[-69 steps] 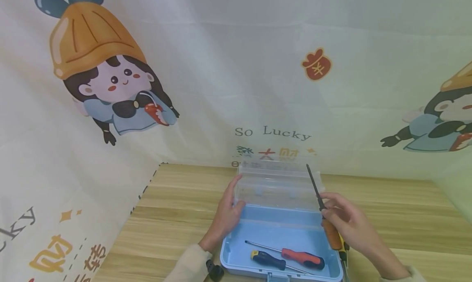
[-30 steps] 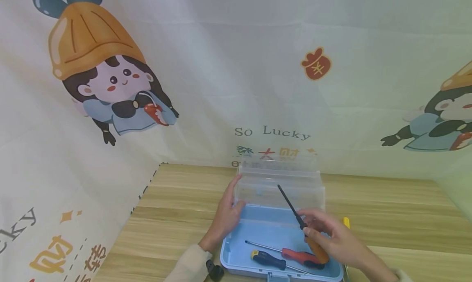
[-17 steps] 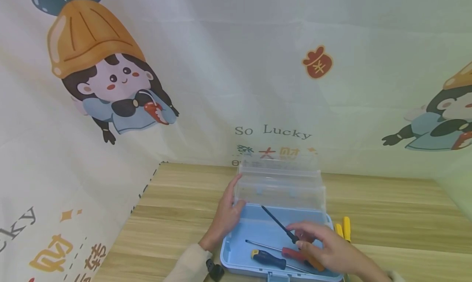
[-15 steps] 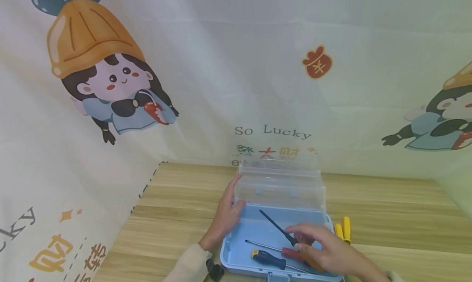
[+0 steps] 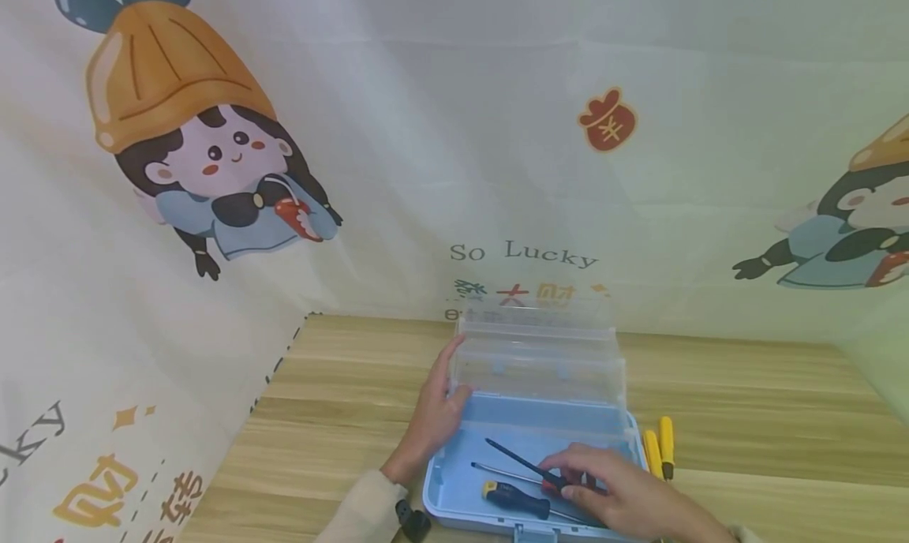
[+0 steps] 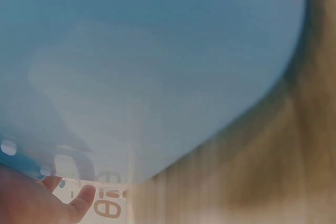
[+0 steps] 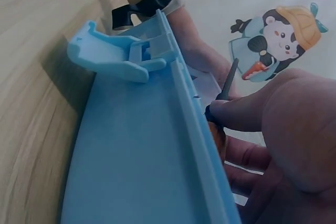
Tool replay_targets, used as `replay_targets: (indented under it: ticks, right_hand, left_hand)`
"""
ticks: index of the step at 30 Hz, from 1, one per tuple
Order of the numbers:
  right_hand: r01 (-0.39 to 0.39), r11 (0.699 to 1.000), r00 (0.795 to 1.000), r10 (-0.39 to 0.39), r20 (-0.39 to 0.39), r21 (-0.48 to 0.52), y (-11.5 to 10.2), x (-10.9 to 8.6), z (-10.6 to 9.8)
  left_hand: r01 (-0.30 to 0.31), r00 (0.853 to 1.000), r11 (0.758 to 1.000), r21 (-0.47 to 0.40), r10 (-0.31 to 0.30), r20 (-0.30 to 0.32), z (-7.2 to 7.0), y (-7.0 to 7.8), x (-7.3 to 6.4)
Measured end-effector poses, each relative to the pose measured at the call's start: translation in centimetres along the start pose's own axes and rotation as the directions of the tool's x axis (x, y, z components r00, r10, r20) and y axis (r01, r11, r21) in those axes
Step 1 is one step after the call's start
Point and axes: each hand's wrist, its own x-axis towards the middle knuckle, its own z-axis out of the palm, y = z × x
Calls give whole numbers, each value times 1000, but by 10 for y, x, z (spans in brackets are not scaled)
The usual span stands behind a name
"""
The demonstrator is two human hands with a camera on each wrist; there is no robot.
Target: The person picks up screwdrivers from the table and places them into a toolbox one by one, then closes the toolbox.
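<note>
While the left hand rests at the left side of a light blue box, its fingers spread against the left edge of the raised clear lid, the right hand pinches a dark-shafted screwdriver between thumb and fingers. This screwdriver is above the box's interior, toward the right, its tip pointing to the far left. Its handle is covered by the hand in the head view; the right wrist view shows part of it, orange, behind the near wall of the box. Just to the near side of the dark shaft, a red-handled screwdriver lies in the box, its tip to the left and its handle mostly hidden under the right hand. I cannot tell whether the two touch. Nearer still lies a dark blue screwdriver with a yellow end, that end to the left and its shaft running right. A blue latch hangs at the box's near side. The box stands on a wood-grained surface; just beyond its right side are two yellow-handled tools, side by side. A pale printed cloth hangs at the far side. A black device sits at the left wrist.
</note>
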Motion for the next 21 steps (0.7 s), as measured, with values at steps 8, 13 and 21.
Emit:
replay_targets:
  ticks: [8, 13, 21]
  right_hand:
    - [-93, 996, 994, 93, 56, -10, 1, -2, 2]
    - [-142, 990, 987, 142, 74, -3, 2, -4, 4]
    - [-213, 977, 972, 214, 94, -23, 2, -5, 4]
  left_hand:
    - [-1, 1000, 1000, -6, 1, 2, 0, 0, -1]
    - [1, 1000, 1000, -4, -1, 1, 0, -1, -1]
    - [0, 1000, 1000, -2, 0, 9, 0, -1, -1]
